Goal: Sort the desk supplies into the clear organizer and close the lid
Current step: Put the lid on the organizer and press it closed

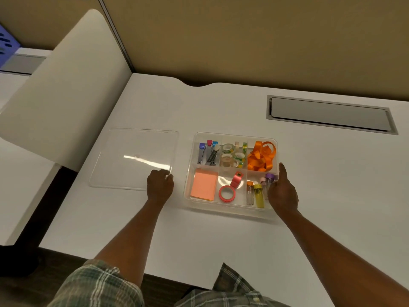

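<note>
While we lean over the white desk (221,240), a tan partition (243,41) closes it off beyond both hands. A grey cable hatch (329,115) is sunk into the top, well past the right hand (282,191). A white rounded side panel (73,89) stands past the left hand (159,185).

Our left hand curls its fingers over the near right corner of the one clear lid (132,160) and pinches that edge. The rest of the lid lies flat on the desk, stretching away to the left of the grip.

Between our hands sits the one clear organizer (221,208), uncovered, with six compartments. Our right hand lies against its right wall with the forefinger stretched straight along it, holding nothing.

Just inside that hand stand four capped vials (258,194). Beyond the fingertip lies one heap of orange ribbon (261,156). Toward the left hand come two pink tape rolls (227,193), then one orange sticky-note pad (203,185). Beyond those lie patterned tape rolls (228,148) and small staplers (201,152), too crowded for us to count.

A narrow strip of bare desk parts the lid from the organizer. Wide bare desk runs from our wrists back to the near edge.
</note>
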Demonstrator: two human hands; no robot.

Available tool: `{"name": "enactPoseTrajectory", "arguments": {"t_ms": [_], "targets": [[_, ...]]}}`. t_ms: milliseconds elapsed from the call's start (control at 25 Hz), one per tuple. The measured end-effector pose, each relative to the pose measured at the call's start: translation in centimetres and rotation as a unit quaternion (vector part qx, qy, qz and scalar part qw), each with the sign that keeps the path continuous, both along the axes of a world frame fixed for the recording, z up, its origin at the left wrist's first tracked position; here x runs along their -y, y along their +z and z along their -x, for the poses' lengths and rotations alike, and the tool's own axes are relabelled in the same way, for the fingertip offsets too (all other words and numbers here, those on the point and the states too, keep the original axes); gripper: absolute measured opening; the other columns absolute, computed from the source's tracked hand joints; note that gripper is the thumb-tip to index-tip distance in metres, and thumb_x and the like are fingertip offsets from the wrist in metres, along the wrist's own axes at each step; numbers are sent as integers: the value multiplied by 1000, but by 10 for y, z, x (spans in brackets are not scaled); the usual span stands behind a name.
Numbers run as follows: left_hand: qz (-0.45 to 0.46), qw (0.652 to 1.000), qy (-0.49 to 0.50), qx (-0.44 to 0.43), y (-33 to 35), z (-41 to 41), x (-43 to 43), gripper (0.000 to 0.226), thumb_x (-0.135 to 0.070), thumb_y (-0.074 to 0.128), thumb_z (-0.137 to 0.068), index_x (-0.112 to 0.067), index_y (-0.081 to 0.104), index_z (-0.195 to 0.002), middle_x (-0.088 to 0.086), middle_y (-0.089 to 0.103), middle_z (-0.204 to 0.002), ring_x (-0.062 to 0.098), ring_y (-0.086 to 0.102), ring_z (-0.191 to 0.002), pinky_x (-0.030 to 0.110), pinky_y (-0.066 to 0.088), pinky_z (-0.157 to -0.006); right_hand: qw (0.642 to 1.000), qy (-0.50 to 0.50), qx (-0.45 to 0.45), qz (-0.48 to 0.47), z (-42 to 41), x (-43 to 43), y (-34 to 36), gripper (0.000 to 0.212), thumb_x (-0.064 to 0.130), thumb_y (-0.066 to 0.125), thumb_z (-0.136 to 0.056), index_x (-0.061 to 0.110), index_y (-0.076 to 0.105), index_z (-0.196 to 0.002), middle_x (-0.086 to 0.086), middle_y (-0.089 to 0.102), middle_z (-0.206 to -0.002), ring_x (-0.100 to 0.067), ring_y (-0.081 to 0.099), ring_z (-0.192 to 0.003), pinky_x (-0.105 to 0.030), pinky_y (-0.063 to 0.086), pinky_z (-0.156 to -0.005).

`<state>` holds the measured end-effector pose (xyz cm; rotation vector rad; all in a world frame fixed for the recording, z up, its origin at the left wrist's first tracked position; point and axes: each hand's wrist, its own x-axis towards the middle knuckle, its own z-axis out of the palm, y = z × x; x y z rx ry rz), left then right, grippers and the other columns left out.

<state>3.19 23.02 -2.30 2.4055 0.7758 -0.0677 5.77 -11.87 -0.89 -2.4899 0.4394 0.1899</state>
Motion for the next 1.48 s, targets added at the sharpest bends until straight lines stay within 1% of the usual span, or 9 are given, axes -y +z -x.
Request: {"name": "enactPoseTrajectory", "arguments": {"t_ms": [120,240,400,600,880,1080,1360,1400,1480], "targets": [[-67,995,-55,-53,-7,0,13,26,-15,61,-89,-3,61,-112,19,59,-109,38,56,-105,41,42,-93,1000,-20,2,9,-1,26,3,59,29,49,-102,18,24,-155,-16,65,-128,-43,64,-109,-56,52,-89],[-111,990,-44,-70,-10,1,30,23,-9,54,-91,-1,52,-113,19,57,-112,38,56,-106,40,44,-90,999,-36,1,8,1,47,6,58,27,50,-102,17,26,-154,-17,63,-130,-44,64,-110,-56,52,-88],[-110,989,0,-95,-9,-1,53,18,-4,46,-91,1,53,-108,20,61,-110,39,60,-105,42,48,-88,999,-51,-5,8,5,70,7,58,24,51,-101,17,26,-154,-17,62,-131,-44,64,-109,-56,53,-88],[-95,993,-34,-67,2,-10,92,18,-4,50,-85,0,53,-102,19,61,-105,39,63,-98,41,50,-81,998,-61,-13,5,8,95,9,59,24,51,-101,17,25,-154,-16,63,-130,-43,64,-109,-55,53,-88],[-175,976,-103,77,56,-52,146,17,2,53,-74,2,52,-92,21,58,-84,40,59,-70,34,36,-55,998,-59,-29,3,3,125,6,58,28,49,-102,20,25,-154,-15,66,-125,-40,67,-103,-55,56,-87],[-194,944,-129,234,104,-85,168,7,3,55,-82,1,54,-88,19,57,-76,32,55,-58,29,32,-52,998,-40,-35,-31,3,135,3,57,33,48,-102,20,27,-153,-13,64,-129,-39,66,-107,-54,55,-89],[-67,885,-157,434,171,-89,225,10,-10,53,-86,-6,46,-80,6,41,-70,13,37,-59,15,32,-53,995,-40,-2,-93,-12,147,15,62,45,51,-99,10,38,-148,-16,56,-140,-34,55,-126,-45,46,-101],[-28,880,-151,449,177,-86,233,12,-11,51,-86,-9,42,-78,5,39,-69,13,35,-58,15,31,-52,994,-49,10,-101,-16,146,21,61,47,48,-99,11,40,-147,-15,56,-141,-32,55,-127,-44,46,-101],[69,876,-131,458,186,-79,244,13,-9,49,-87,-9,41,-77,11,42,-67,21,42,-58,29,40,-49,987,-76,35,-135,-29,145,33,60,54,41,-100,14,43,-145,-12,54,-142,-30,53,-128,-44,45,-104]]}}
